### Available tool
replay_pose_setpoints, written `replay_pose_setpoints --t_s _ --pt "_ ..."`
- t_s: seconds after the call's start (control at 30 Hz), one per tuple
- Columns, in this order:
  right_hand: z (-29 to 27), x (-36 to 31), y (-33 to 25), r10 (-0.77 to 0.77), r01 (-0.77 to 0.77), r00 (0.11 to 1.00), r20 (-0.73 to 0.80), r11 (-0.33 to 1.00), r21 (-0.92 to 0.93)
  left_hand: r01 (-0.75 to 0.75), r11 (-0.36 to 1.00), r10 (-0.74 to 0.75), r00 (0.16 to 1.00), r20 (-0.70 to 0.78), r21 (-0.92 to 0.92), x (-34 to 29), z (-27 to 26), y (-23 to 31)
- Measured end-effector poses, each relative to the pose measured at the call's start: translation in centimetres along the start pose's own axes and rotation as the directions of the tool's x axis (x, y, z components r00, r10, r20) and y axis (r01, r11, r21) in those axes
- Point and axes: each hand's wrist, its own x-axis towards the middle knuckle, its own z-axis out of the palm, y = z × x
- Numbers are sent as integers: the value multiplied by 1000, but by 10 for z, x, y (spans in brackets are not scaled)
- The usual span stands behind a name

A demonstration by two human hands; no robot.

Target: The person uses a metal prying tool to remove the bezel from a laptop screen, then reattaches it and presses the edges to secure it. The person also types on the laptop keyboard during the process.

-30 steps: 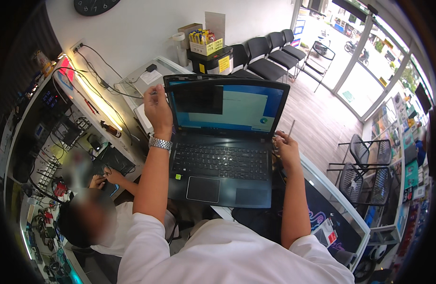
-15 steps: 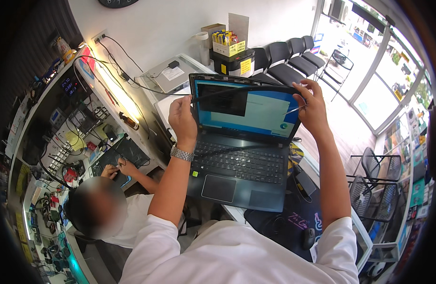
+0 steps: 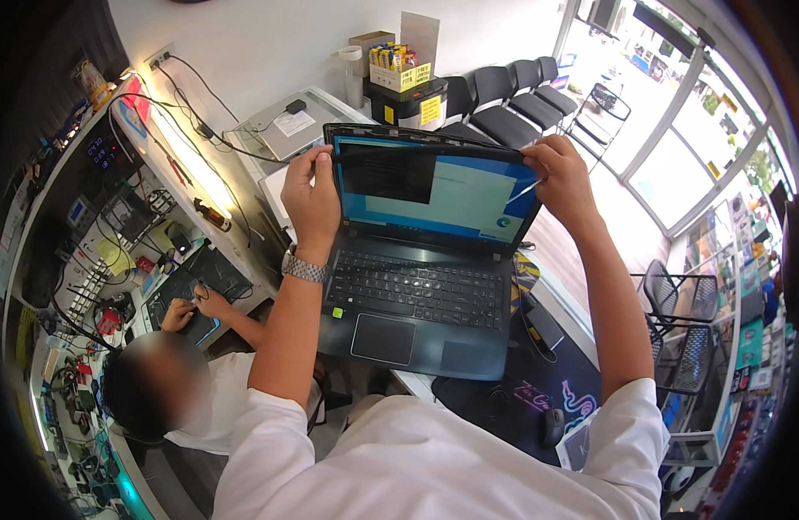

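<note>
Laptop (image 3: 417, 286): open on worktop (image 3: 551, 290), screen upright. Screen bezel (image 3: 417, 152): long axis left–right along lid top. Left hand (image 3: 311, 195) pinched on left end, right hand (image 3: 562, 178) on right end; both equally near.

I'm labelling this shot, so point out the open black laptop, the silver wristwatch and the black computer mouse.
open black laptop (image 3: 414, 290): head view, keyboard middle.
silver wristwatch (image 3: 302, 269): head view, metal band.
black computer mouse (image 3: 551, 426): head view, top shell.

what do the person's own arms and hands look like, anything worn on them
Both forearms are bare below short white sleeves of a white shirt. The left hand has a silver metal link watch on its wrist. The right hand shows no watch, band or glove. No rings can be made out on either hand.
</note>
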Motion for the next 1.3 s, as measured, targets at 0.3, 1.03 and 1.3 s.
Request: replay_pose_setpoints --t_s 0.3,1.03,1.3 --pt "-20 15 -2 217 -236 947 237 970 55 -569 725 393 805 445 388 13 49 54" --pt "-51 22 50 549 -545 819 164 657 521 -579 784 278 650 708 223 -33 190 120" --pt "-41 13 45 480 -474 860 172 628 617 -531 791 206 697 687 303 -42 208 133"
